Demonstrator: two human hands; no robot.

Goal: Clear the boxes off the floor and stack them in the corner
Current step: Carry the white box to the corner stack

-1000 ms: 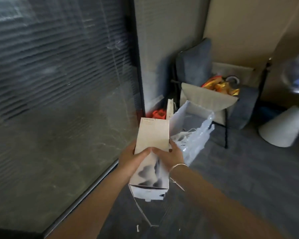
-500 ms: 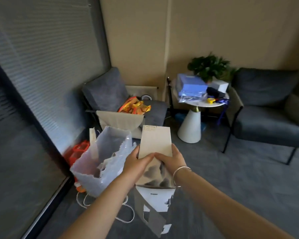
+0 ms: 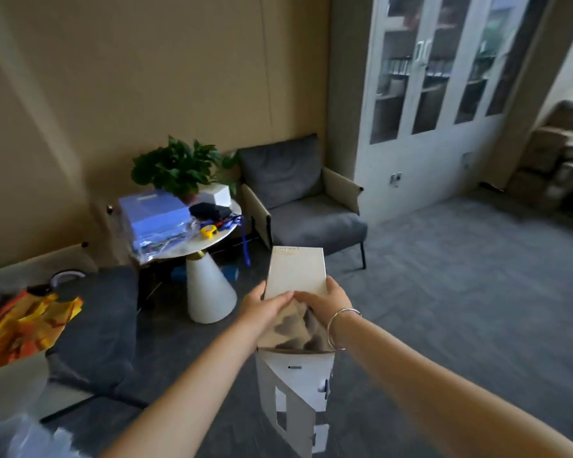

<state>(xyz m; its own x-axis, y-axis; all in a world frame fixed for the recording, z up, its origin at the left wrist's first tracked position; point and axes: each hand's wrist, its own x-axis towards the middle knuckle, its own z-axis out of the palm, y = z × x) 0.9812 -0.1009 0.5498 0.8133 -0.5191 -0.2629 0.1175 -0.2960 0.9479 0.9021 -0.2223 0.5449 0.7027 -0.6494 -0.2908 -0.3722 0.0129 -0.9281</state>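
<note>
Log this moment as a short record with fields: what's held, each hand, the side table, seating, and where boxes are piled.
held item: white box, its bottom flaps hanging open
left hand: grips the box's left side
right hand: grips the box's right side, bracelet on the wrist
side table: blue box, potted plant
seating: grey armchair by the wall
box pile: cardboard boxes, far right, blurred

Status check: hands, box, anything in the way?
Left hand and right hand both gripping white box, off the floor. Armchair and side table ahead.
</note>
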